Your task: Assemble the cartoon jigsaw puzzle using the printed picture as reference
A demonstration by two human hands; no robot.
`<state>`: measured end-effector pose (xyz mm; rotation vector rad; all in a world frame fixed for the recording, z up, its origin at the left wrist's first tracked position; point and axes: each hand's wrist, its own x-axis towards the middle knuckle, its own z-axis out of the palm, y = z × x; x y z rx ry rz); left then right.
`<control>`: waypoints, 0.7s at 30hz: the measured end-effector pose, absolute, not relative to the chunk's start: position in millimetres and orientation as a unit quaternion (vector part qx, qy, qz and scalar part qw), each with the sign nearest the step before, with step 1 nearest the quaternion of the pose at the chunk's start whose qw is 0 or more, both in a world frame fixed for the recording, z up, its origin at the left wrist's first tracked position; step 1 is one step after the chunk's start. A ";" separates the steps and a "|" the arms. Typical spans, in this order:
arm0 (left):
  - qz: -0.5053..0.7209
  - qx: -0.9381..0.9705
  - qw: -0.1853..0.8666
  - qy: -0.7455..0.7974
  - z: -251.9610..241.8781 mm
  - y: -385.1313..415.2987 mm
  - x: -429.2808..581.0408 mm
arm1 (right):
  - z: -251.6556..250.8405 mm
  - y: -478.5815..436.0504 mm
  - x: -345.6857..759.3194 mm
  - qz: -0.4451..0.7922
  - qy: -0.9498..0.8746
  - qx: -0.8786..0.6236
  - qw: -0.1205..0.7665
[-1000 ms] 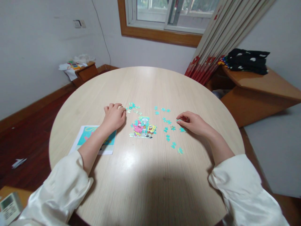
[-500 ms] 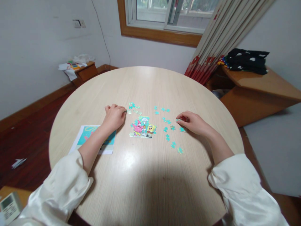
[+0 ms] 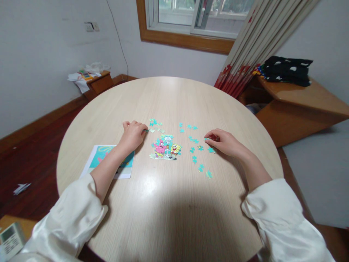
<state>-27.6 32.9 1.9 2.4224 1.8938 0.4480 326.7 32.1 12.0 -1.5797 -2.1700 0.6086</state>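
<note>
A partly built cartoon jigsaw (image 3: 165, 147) lies in the middle of the round wooden table (image 3: 169, 203). Loose teal pieces (image 3: 194, 140) are scattered to its right, and a small cluster of pieces (image 3: 155, 125) lies above it. My left hand (image 3: 132, 135) rests curled on the table left of the jigsaw, its fingertips pinching a small piece at the edge of that cluster. My right hand (image 3: 223, 142) lies curled among the loose pieces on the right, fingers closed around a teal piece.
A printed reference picture (image 3: 124, 165) lies under my left forearm. A low wooden desk (image 3: 300, 98) with dark folded cloth (image 3: 287, 70) stands at the right, beside a curtain (image 3: 253, 43). A small cluttered stand (image 3: 95, 82) sits by the left wall.
My left hand has slid slightly right and down towards the jigsaw with a piece in its fingertips. The right hand has barely moved.
</note>
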 end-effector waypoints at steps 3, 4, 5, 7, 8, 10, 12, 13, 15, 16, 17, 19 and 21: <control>0.151 0.778 0.021 0.610 4.7 31.0 -27.0 | 12.4 31.9 326.6 0.218 -0.774 -0.562 0.193; 0.157 0.772 0.017 0.615 5.9 30.1 -27.0 | 12.7 31.8 326.5 0.219 -0.773 -0.563 0.193; 0.165 0.765 0.011 0.622 7.1 29.3 -27.1 | 13.2 31.6 326.2 0.220 -0.772 -0.564 0.192; 0.180 0.750 0.000 0.637 8.9 27.8 -27.8 | 14.3 31.2 325.8 0.221 -0.772 -0.566 0.190; 0.184 0.745 -0.001 0.642 9.2 27.2 -28.3 | 14.7 31.0 325.6 0.220 -0.772 -0.566 0.189; 0.182 0.743 0.003 0.644 8.6 26.6 -29.1 | 15.0 30.8 325.5 0.217 -0.773 -0.565 0.188; 0.174 0.749 0.005 0.640 6.9 26.6 -29.4 | 14.4 31.0 325.8 0.219 -0.773 -0.565 0.187; 0.169 0.752 0.005 0.637 6.0 26.6 -29.3 | 13.9 31.1 326.0 0.220 -0.773 -0.565 0.187; 0.159 0.758 0.004 0.633 4.8 26.7 -28.9 | 12.9 31.4 326.4 0.222 -0.772 -0.565 0.188; 0.154 0.758 0.005 0.633 4.6 26.8 -28.6 | 12.5 31.4 326.5 0.223 -0.771 -0.566 0.190; 0.149 0.758 0.007 0.635 4.6 26.8 -28.3 | 12.3 31.3 326.5 0.223 -0.770 -0.566 0.191; 0.144 0.757 0.012 0.637 4.9 27.0 -27.9 | 12.4 30.9 326.4 0.224 -0.770 -0.567 0.191; 0.146 0.756 0.016 0.638 4.9 27.5 -27.7 | 13.0 30.6 326.1 0.224 -0.769 -0.568 0.189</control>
